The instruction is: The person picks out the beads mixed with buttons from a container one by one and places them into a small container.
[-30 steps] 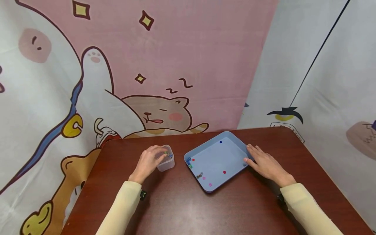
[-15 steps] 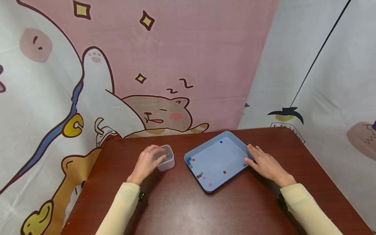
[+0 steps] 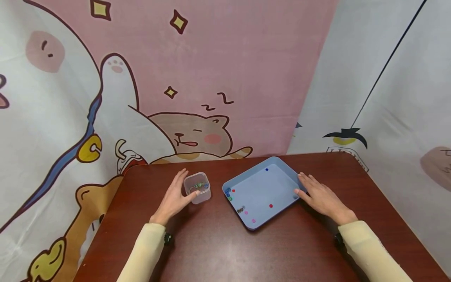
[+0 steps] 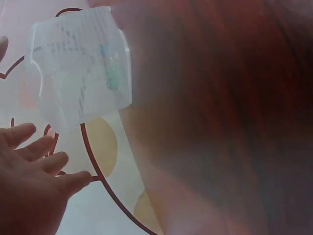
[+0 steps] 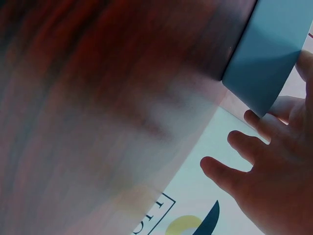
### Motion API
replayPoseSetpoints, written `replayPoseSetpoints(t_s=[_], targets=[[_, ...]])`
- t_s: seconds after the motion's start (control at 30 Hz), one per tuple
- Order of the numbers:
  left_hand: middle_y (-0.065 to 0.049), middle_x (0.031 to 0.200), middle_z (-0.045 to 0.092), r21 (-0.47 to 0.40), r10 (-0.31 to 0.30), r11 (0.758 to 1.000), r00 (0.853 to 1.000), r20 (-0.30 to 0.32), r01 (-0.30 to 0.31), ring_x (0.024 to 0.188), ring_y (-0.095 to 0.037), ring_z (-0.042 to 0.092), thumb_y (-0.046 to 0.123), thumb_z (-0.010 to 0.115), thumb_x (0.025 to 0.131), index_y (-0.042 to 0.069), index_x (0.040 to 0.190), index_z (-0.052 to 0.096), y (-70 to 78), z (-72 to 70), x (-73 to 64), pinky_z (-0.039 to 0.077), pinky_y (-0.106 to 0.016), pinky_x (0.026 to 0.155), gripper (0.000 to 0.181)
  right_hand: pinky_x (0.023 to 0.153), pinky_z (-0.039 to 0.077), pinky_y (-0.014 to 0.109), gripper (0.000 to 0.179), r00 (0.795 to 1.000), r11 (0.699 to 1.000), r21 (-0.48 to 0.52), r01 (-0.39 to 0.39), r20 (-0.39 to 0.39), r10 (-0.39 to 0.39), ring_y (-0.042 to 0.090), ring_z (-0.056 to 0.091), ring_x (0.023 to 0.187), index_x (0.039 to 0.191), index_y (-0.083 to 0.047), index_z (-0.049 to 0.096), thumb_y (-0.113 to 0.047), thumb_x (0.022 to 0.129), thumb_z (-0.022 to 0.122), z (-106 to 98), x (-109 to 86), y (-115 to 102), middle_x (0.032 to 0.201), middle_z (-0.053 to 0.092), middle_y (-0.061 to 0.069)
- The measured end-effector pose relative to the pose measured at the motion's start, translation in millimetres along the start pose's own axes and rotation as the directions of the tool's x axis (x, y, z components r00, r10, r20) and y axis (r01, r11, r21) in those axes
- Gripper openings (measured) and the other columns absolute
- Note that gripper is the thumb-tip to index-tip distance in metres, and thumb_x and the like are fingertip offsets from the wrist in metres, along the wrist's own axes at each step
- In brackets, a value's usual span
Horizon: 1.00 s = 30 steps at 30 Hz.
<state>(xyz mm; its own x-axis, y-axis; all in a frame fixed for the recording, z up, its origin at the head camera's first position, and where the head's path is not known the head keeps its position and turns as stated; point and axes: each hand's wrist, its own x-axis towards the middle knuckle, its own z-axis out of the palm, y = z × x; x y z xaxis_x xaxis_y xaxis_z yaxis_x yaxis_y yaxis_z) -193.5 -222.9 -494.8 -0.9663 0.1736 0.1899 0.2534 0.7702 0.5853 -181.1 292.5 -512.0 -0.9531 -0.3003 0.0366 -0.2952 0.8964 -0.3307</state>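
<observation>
Flanking a clear plastic box (image 3: pixel 203 198) and a pale blue tray (image 3: pixel 258 190), a person's two hands reach across a red-brown table (image 3: pixel 225 254). The left hand (image 3: pixel 172 200), fingers straight and thumb set wide, frames the box's left and near sides, a stance suited to steadying it; whether skin meets plastic is hard to tell. Green and blue beads (image 3: pixel 199 185) lie inside the box. At the tray's right corner, the right hand (image 3: pixel 322 199) keeps its fingers extended, thumb spread from them, likely to brace the rim. Inside the tray, red beads (image 3: pixel 271 206) sit apart, while pink beads (image 3: pixel 246 212) lie toward the near-left wall, perhaps handy for the box's side.
</observation>
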Motion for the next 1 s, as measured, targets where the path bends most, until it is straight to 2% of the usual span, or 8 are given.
replayPoseSetpoints(t_s=[0.17, 0.43, 0.57, 0.63, 0.77, 0.87, 1.0], targets=[[-0.007, 0.167, 0.020, -0.017, -0.051, 0.998, 0.997, 0.062, 0.052, 0.154, -0.032, 0.020, 0.065, 0.073, 0.081, 0.014, 0.159, 0.025, -5.0, 2.1, -2.0, 0.028, -0.059, 0.118, 0.105, 0.114, 0.027, 0.067, 0.077, 1.000, 1.000, 0.004, -0.005, 0.011, 0.005, 0.050, 0.028, 0.146, 0.155, 0.001, 0.030, -0.047, 0.100, 0.055, -0.8, 0.0, 0.8, 0.161, 0.029, 0.024], [-0.016, 0.164, 0.027, -0.010, -0.065, 0.998, 0.993, 0.097, 0.066, 0.152, -0.035, 0.026, 0.065, 0.071, 0.081, 0.010, 0.158, 0.027, -7.4, 3.3, -2.3, 0.031, -0.058, 0.117, 0.105, 0.113, 0.027, 0.068, 0.075, 1.000, 1.000, -0.012, -0.002, -0.003, 0.002, 0.050, 0.028, 0.146, 0.155, 0.000, 0.031, -0.046, 0.101, 0.055, -1.3, 0.5, 0.4, 0.161, 0.030, 0.023], [-0.020, 0.162, 0.030, -0.004, -0.065, 0.998, 0.993, 0.102, 0.066, 0.150, -0.037, 0.029, 0.062, 0.073, 0.082, 0.006, 0.157, 0.029, -7.9, 3.3, -3.1, 0.032, -0.058, 0.116, 0.102, 0.113, 0.029, 0.067, 0.073, 0.998, 0.999, -0.031, 0.022, -0.066, -0.024, 0.047, 0.029, 0.147, 0.154, -0.002, 0.035, -0.045, 0.100, 0.057, -4.9, 2.9, -11.1, 0.161, 0.032, 0.020], [-0.021, 0.161, 0.031, 0.000, -0.068, 0.998, 0.993, 0.100, 0.068, 0.149, -0.038, 0.031, 0.060, 0.074, 0.083, 0.006, 0.156, 0.030, -8.8, 3.5, -3.5, 0.033, -0.058, 0.116, 0.101, 0.112, 0.031, 0.066, 0.072, 0.991, 0.997, -0.038, 0.062, -0.120, -0.066, 0.046, 0.032, 0.146, 0.152, -0.002, 0.039, -0.043, 0.098, 0.061, -7.5, 5.4, -22.2, 0.160, 0.035, 0.020], [-0.021, 0.161, 0.031, 0.001, -0.075, 0.997, 0.992, 0.101, 0.075, 0.148, -0.038, 0.033, 0.057, 0.074, 0.084, 0.006, 0.157, 0.029, -10.0, 3.1, -3.9, 0.034, -0.058, 0.115, 0.100, 0.109, 0.038, 0.062, 0.066, 0.959, 0.985, -0.056, 0.166, -0.226, -0.174, 0.042, 0.040, 0.142, 0.146, -0.002, 0.049, -0.037, 0.094, 0.069, -11.7, 12.3, -47.5, 0.154, 0.045, 0.018], [-0.022, 0.160, 0.031, -0.006, -0.082, 0.997, 0.991, 0.106, 0.083, 0.147, -0.039, 0.033, 0.058, 0.073, 0.084, 0.005, 0.157, 0.029, -9.8, 2.5, -3.6, 0.034, -0.058, 0.115, 0.100, 0.107, 0.041, 0.061, 0.062, 0.939, 0.976, -0.043, 0.216, -0.264, -0.219, 0.039, 0.045, 0.140, 0.144, -0.004, 0.053, -0.035, 0.092, 0.071, -13.6, 17.0, -65.3, 0.150, 0.051, 0.014], [-0.023, 0.160, 0.031, -0.001, -0.099, 0.995, 0.989, 0.110, 0.100, 0.147, -0.040, 0.033, 0.061, 0.071, 0.085, 0.006, 0.157, 0.029, -8.9, 2.6, -2.8, 0.034, -0.059, 0.115, 0.100, 0.106, 0.044, 0.058, 0.057, 0.924, 0.962, 0.008, 0.272, -0.282, -0.259, 0.034, 0.051, 0.135, 0.140, -0.008, 0.058, -0.033, 0.091, 0.073, -13.2, 22.7, -86.4, 0.145, 0.056, 0.010]])
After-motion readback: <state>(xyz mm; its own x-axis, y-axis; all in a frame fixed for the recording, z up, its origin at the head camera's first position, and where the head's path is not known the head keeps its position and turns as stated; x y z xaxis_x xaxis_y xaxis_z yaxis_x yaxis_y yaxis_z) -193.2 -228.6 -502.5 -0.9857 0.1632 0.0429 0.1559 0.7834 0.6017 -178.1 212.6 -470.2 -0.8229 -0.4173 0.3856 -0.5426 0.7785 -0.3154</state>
